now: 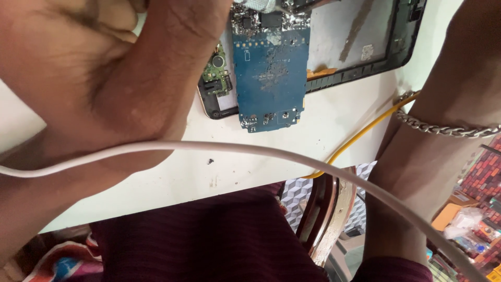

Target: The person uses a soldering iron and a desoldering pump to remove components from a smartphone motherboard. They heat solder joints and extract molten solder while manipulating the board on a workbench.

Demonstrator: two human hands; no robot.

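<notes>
Nearest to me, a white cable [313, 159] sags across the whole view, running over the person's left wrist and down past the maroon-clad lap [209, 235]. It hangs right between the eye and the work — I'd push it aside before doing anything fine, since any tug on it would jog that arm.

The left hand [99, 78] fills the upper left, fingers curled inward and pressed together; what they grip, if anything, is hidden at the top edge, so I cannot tell. The right hand itself is out of frame. Only the forearm shows, with a silver chain bracelet [449, 129] round the wrist, so its state cannot be told either.

Just beyond the left hand lies the blue circuit board [271, 68], flat on the white table [323, 125], its lower end sticking out past the open dark device frame [365, 68] it rests across. Solder residue dulls the board's middle. A small green board [216, 70] sits just beside it, inside the frame's corner. To my mind, the board wants holding firmly flat, with the wrist resting on the table for steadiness.

A yellow wire [360, 134] trails from the bracelet side down off the table edge — another snag risk. A wooden chair rim [326, 219] shows below, clutter at the far right.
</notes>
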